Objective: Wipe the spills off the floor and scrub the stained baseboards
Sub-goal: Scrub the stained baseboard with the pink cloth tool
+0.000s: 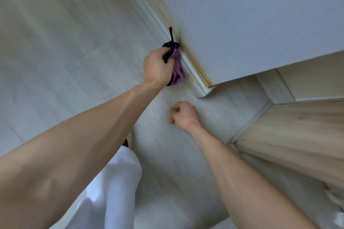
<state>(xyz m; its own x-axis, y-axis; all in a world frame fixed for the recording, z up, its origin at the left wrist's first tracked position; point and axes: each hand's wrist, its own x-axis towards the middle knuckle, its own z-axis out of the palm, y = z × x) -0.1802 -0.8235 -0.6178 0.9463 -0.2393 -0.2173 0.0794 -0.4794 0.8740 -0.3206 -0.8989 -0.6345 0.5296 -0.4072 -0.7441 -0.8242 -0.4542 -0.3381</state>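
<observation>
Here the left hand (158,68) presses a soft purple cloth (176,69) against the ridged baseboard (143,7).

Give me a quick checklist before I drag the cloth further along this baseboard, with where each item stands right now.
1. Grip on the cloth: the left hand grips the purple and black cloth in curled fingers. Ok.
2. Cloth against the baseboard: it presses on the trim. Ok.
3. Stain gone: brownish staining still runs along the joint of baseboard and wall. Not ok.
4. Right hand free: curled, holding nothing, over the floor. Ok.
5. Cloth damp enough: cannot tell.
6. Floor near the corner: faint dark specks show. Not ok.
</observation>
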